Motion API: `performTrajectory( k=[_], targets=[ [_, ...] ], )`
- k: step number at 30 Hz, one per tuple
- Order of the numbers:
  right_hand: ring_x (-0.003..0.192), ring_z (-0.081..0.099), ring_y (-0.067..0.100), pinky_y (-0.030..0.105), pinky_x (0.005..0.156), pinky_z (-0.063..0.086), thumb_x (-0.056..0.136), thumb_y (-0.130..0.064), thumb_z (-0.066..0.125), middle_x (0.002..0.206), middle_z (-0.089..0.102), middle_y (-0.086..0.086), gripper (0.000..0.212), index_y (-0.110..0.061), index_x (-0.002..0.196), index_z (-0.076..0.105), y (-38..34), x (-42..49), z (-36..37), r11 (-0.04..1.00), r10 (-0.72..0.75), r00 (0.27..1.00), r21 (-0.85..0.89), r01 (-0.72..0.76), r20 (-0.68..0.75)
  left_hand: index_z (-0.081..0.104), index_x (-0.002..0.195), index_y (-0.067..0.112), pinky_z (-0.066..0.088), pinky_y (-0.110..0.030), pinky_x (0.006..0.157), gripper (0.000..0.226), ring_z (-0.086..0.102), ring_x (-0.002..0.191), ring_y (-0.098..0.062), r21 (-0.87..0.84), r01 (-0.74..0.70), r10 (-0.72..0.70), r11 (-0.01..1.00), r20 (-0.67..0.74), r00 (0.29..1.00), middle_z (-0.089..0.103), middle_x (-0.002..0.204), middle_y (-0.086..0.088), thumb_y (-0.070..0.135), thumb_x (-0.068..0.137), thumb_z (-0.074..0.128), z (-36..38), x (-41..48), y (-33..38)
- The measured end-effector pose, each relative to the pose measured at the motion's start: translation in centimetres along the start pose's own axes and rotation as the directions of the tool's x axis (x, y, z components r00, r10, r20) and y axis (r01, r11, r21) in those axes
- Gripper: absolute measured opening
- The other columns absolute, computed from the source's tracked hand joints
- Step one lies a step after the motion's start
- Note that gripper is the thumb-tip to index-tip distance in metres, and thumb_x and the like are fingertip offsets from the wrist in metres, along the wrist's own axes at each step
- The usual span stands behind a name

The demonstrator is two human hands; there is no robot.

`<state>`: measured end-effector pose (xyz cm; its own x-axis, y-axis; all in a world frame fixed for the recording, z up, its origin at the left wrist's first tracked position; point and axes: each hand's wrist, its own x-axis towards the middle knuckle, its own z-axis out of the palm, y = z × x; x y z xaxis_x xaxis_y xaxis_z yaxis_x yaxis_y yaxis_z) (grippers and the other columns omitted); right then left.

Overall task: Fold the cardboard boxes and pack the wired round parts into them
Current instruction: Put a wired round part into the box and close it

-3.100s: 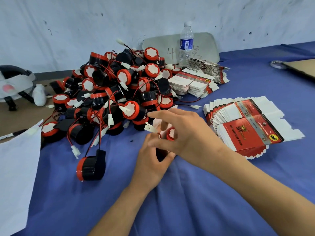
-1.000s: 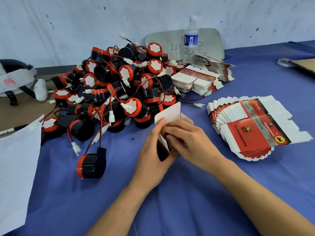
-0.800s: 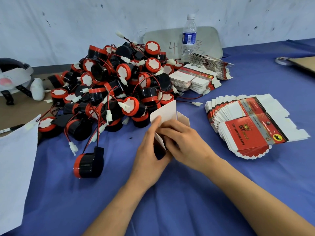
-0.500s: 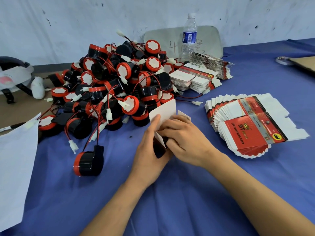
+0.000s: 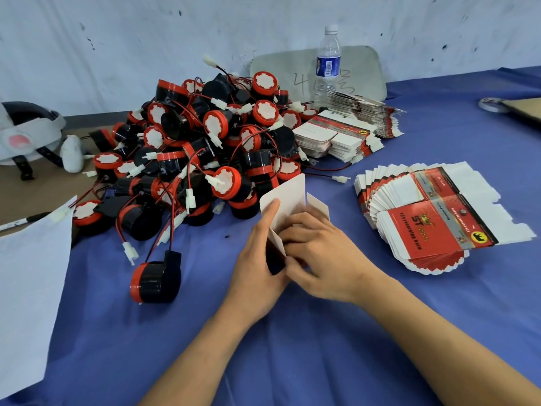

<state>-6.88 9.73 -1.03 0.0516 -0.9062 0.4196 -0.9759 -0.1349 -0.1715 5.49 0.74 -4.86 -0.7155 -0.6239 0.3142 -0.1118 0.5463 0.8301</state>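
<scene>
Roughly mid-table, gripping a small cardboard box with both hands. With the left hand, wrapped round its left side, thumb laid flat against the tall white flap standing upright. With the right hand, curled over the open top from the right, fingertips bent down at the flaps, thumb pinching the near side. Between the two palms, glimpsing something dark in the box; cannot tell exactly what.

Just behind the box, toward the table's far left, heaped in a tangle: pile of wired round parts, black with red rims, white connectors on red and black leads. Apart from that heap, lying on its side near the left hand: single round part.

Toward the right edge, fanned out flat: stack of unfolded boxes, red print up. Farther back, just beside the heap: two more stacks. At the far edge by the wall, standing upright: water bottle, in front of a grey board. Over the near left corner, lying flat: white sheet. Underneath everything, spread across the table: blue cloth.
</scene>
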Motion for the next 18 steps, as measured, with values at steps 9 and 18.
performTrajectory(
  k=[9, 18],
  targets=[
    [0.120, 0.055, 0.021, 0.030, 0.099, 0.045, 0.099, -0.006, 0.039, 0.123, 0.062, 0.002, 0.039, -0.024, 0.131, 0.053, 2.1, 0.8, 0.3, 0.185, 0.726, 0.683, 0.932, -0.310, 0.083, 0.011, 0.139, 0.060, 0.029, -0.005, 0.103, 0.094, 0.029, 0.133, 0.015, -0.006, -0.040, 0.040, 0.999, 0.054, 0.998, 0.030, 0.141, 0.039, 0.008, 0.086, 0.069, -1.0, 0.4, -0.1],
    [0.102, 0.065, 0.025, 0.035, 0.092, 0.051, 0.095, -0.009, 0.054, 0.111, 0.068, 0.012, 0.023, -0.018, 0.115, 0.060, 3.1, 0.1, 1.5, 0.066, 0.517, 0.806, 0.926, -0.371, 0.287, 0.050, 0.129, 0.043, 0.034, -0.013, 0.106, 0.032, 0.034, 0.133, 0.010, -0.217, 0.064, -0.043, 0.974, 0.104, 0.994, 0.033, 0.146, 0.019, 0.038, 0.098, 0.046, -0.9, 0.7, -0.2]
  ],
)
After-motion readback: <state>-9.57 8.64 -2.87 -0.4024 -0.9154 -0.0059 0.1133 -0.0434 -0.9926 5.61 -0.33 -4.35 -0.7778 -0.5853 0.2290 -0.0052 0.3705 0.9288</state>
